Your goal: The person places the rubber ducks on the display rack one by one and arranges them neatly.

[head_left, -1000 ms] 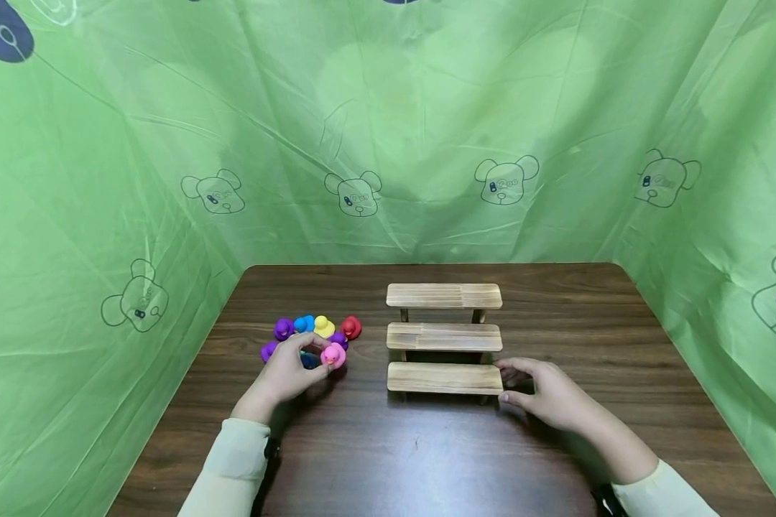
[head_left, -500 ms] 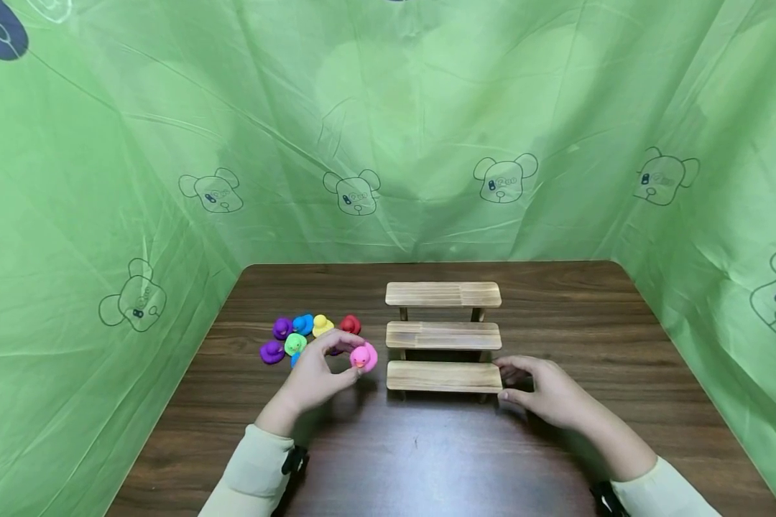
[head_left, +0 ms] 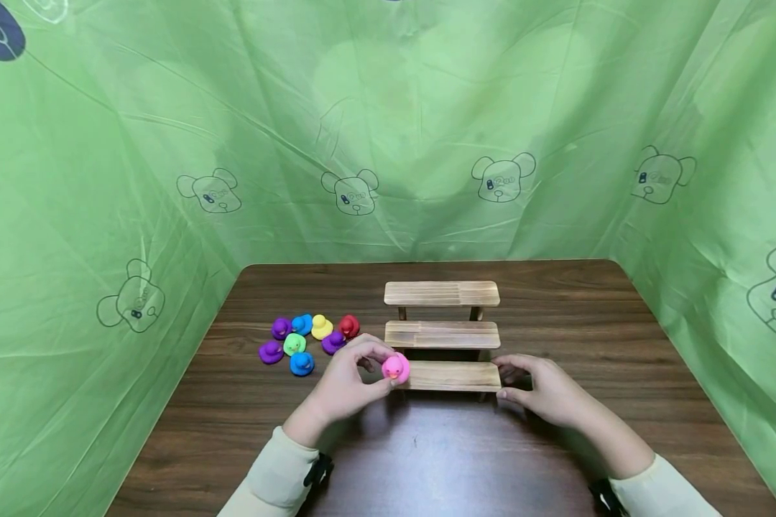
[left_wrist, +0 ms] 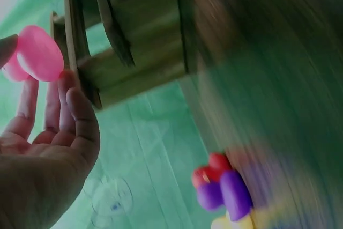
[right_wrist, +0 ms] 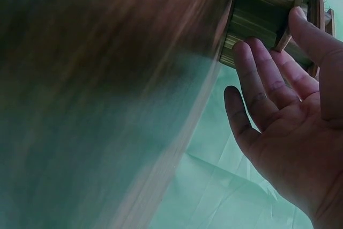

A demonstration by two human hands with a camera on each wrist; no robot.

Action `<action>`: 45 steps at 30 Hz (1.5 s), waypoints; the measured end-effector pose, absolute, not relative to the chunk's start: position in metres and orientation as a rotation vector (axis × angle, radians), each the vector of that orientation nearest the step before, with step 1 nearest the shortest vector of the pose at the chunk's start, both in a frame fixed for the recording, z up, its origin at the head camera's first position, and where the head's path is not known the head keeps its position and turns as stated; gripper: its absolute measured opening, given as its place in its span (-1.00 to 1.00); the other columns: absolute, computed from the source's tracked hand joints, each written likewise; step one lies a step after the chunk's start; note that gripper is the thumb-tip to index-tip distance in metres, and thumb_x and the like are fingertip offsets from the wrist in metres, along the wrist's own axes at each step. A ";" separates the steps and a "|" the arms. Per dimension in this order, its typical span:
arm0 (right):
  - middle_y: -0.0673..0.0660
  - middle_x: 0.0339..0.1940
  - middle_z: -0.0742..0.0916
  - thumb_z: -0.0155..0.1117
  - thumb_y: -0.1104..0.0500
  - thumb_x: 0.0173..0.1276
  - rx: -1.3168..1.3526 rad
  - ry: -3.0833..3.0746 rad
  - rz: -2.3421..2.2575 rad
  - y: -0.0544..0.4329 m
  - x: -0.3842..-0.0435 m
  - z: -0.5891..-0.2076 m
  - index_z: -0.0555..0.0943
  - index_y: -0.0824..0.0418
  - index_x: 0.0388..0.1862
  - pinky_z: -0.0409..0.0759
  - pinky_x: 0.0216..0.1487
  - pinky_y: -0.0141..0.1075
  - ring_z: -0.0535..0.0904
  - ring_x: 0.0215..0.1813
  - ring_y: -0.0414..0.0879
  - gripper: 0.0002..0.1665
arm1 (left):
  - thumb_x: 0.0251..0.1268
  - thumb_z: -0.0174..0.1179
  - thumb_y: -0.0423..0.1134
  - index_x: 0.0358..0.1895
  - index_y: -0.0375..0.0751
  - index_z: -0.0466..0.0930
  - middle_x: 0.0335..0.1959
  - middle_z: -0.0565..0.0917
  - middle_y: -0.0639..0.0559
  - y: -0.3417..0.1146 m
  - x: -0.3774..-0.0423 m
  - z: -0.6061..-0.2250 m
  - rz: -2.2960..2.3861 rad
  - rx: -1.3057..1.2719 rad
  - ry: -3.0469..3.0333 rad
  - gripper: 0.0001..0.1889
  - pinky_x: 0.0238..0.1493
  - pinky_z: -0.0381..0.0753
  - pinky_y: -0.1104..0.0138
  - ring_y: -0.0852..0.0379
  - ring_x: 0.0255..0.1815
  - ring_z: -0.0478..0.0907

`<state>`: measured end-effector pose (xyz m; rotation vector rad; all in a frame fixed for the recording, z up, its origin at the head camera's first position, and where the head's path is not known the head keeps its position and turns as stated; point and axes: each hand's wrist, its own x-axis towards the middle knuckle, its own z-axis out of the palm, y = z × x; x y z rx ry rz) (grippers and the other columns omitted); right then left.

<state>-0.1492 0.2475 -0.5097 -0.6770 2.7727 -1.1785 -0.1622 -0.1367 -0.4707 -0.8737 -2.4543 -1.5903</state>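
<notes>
Between left fingers (head_left: 373, 346) and thumb (head_left: 380, 389), holding the pink duck (head_left: 396, 368) at the near end of the stand (head_left: 442, 334). Likely light, soft, smooth; best pinched gently by the body. With right fingers (right_wrist: 250, 73) parted at the far end.

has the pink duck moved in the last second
Yes, to the right: in the head view, the left hand has carried the pink duck from the other ducks to the left end of the wooden stand.
</notes>
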 end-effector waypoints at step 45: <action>-0.06 -0.12 0.81 0.60 0.17 0.29 -0.703 2.803 -1.151 0.246 -0.148 -0.507 0.64 0.21 0.29 0.72 0.05 0.00 0.77 -0.05 -0.03 -0.40 | 0.09 0.64 -0.10 -0.10 -0.02 0.79 -0.20 0.71 0.23 -0.008 -0.158 -0.491 -1.048 -0.952 -2.537 -0.68 -0.16 0.52 0.61 0.26 -0.23 0.66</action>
